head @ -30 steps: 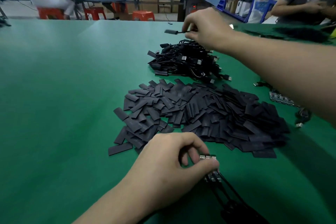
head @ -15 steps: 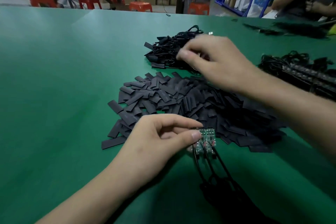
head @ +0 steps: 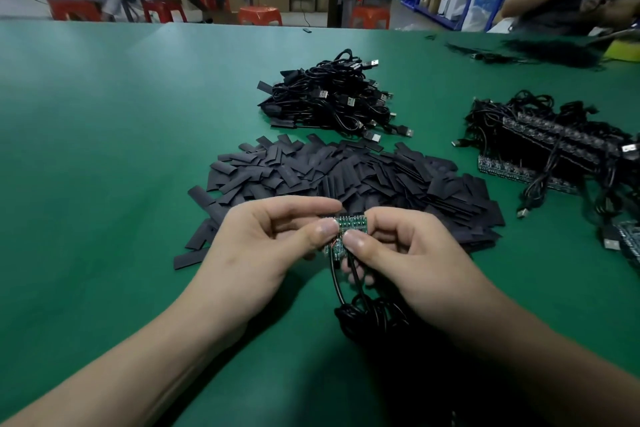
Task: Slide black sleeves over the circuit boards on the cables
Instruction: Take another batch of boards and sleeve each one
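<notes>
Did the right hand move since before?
Yes. The right hand came back from the cable pile, across the sleeves, to the circuit boards.

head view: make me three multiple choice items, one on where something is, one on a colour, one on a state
1. Where is the far heap of USB cables?
A) at the table's near edge
B) beyond the pile of black sleeves
C) on a red stool

2. What colour is the table top?
A) white
B) blue
C) green

3. What are the left hand and right hand doing?
A) pinching the circuit boards between them
B) lying flat on the table
C) each lifting a sleeve

Answers:
1 B, the heap lies farther from the camera than the sleeves.
2 C, the bare surface is green all over.
3 A, the thumb and fingers of each hand close on the boards.
</notes>
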Demonstrator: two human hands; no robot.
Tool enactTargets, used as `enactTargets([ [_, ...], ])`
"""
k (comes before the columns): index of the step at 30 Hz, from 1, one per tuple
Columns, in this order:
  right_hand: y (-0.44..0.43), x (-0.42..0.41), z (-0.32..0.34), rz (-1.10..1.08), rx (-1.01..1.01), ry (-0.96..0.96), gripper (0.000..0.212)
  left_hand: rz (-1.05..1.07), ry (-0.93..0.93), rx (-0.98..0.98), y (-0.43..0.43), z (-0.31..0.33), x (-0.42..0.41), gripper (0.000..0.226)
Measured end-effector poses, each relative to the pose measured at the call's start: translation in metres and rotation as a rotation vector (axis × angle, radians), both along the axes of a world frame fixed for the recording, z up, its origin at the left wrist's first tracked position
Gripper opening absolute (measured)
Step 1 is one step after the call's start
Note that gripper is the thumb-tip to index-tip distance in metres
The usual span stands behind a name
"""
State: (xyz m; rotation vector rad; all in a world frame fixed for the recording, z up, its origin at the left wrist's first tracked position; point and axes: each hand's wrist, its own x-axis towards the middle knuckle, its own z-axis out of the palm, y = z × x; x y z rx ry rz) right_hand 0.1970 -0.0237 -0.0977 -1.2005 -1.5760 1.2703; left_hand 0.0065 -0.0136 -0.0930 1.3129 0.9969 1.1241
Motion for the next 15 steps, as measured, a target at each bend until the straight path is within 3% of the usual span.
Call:
enactTargets([
  [4, 0.0018, 0.0012, -0.0046, 0.015, -0.067, 0.097, 0.028, 0.000, -0.037, -0.031, 0.0004, -0.0028, 0.0019, 0.029],
  [9, 0.0036, 0.0005, -0.0038, 0.057, -0.197, 0.250, 0.048, -0.053, -0.182, -0.118, 0.0011, -0.0059, 0.0042, 0.038],
  [11, 0.0039, 0.0013, -0.0028, 0.029, -0.199, 0.254, 0.038, -0.074, -0.210, -0.087, 0.0029, -0.0051, 0.0029, 0.040],
  [13, 0.0017, 0.0014, -0.0009, -0.046, -0.086, 0.066, 0.030, -0.081, -0.207, -0.014, 0.0048, -0.0046, -0.0008, 0.038],
  [15, -0.0025, 0.0015, -0.0017, -0.097, 0.140, -0.320, 0.038, -0.070, -0.164, 0.075, 0.0042, -0.0035, -0.0045, 0.035],
])
